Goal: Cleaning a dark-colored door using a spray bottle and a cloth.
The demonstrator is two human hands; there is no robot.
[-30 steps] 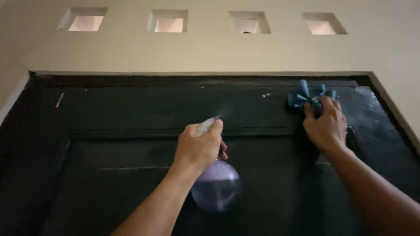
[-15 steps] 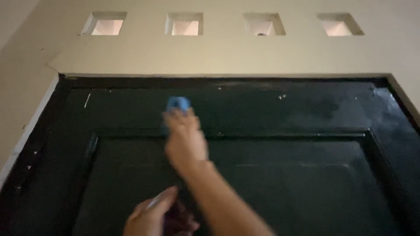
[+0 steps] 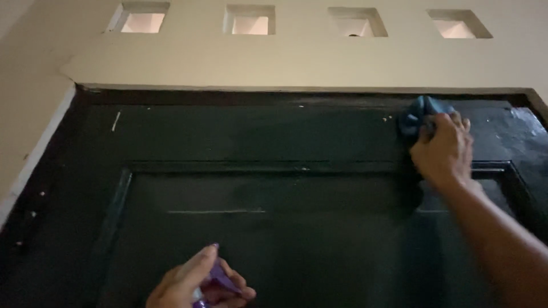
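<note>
A dark green panelled door [image 3: 274,217] fills most of the view. My right hand [image 3: 442,151] presses a bunched blue cloth [image 3: 419,114] against the door's top rail, near the upper right corner. My left hand [image 3: 191,282] is low at the bottom edge of the view, gripping the purple spray bottle [image 3: 217,276]. Only the bottle's top shows between my fingers; its body is out of view.
A cream wall [image 3: 285,63] runs above the door, with a row of several small square vents [image 3: 249,20] near the top. The door frame's white edge [image 3: 34,159] slants down at left. The door's right upper corner looks wet and glossy.
My right hand swept the cloth from the upper right to the middle left of the top rail and back to the right. My left hand lowered the spray bottle.
</note>
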